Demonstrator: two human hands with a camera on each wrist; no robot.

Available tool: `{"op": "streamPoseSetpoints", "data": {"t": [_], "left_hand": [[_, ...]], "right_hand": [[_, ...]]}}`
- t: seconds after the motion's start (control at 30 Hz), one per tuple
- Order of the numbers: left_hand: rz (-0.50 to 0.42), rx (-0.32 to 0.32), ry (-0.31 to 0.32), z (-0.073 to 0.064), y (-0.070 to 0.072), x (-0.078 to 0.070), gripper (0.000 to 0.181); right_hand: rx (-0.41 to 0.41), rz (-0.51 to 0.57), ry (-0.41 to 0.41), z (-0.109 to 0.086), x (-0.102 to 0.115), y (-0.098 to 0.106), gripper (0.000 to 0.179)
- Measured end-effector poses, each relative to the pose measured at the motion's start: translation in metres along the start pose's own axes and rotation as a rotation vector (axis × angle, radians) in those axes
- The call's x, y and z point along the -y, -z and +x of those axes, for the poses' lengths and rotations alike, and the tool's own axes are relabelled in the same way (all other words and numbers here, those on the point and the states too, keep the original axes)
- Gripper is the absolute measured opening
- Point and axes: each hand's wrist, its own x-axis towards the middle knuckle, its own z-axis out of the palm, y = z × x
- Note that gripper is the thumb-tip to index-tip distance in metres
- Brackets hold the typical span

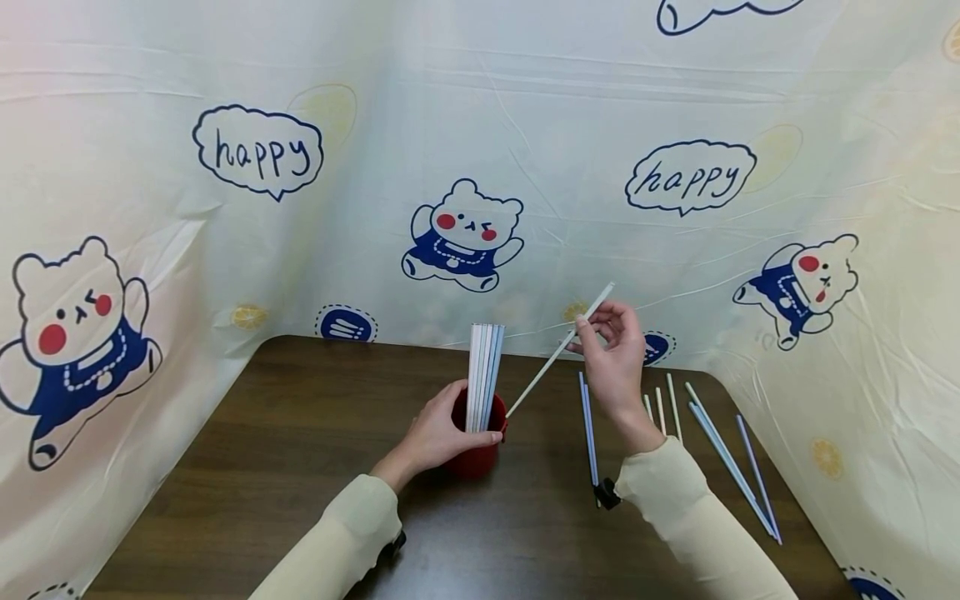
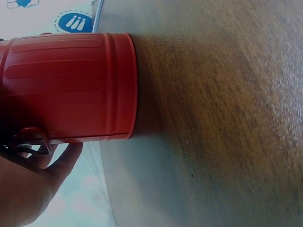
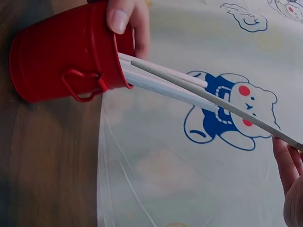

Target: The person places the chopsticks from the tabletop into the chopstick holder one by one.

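A red metal bucket [image 1: 474, 465] with small side handles stands upright on the table, holding a bundle of thin white and pale-blue sticks [image 1: 483, 379]. My left hand [image 1: 438, 429] grips it around the rim, thumb across the near side. In my right hand [image 1: 615, 358], up and to the right of the bucket, a thin pale stick [image 1: 551, 360] is pinched near its upper end. That stick slants down, its lower end close to the bucket's right rim. The right wrist view shows the stick's tip [image 3: 135, 63] beside the bundle; whether it touches is unclear.
On the brown table [image 1: 300, 483], right of the bucket, lie blue sticks [image 1: 590, 442], several pale sticks [image 1: 674, 408] partly behind my right wrist, light-blue sticks [image 1: 731, 468] and a purple-blue stick [image 1: 759, 479]. A printed curtain [image 1: 360, 250] hangs behind the table and along its sides.
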Motion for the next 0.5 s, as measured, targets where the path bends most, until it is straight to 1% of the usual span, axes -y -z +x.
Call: {"op": "streamPoseSetpoints", "data": {"t": [0.2, 0.37, 0.5], "left_hand": [[0.005, -0.002, 0.0, 0.001, 0.0, 0.001, 0.087], [0.008, 0.0, 0.003, 0.001, -0.001, 0.003, 0.088], [0.009, -0.002, 0.001, 0.002, -0.001, 0.003, 0.088]], "right_hand": [[0.053, -0.051, -0.008, -0.007, -0.005, -0.009, 0.03], [0.073, -0.049, -0.034, -0.012, -0.009, -0.014, 0.032], [0.093, -0.045, -0.04, -0.016, 0.0, -0.02, 0.031]]}}
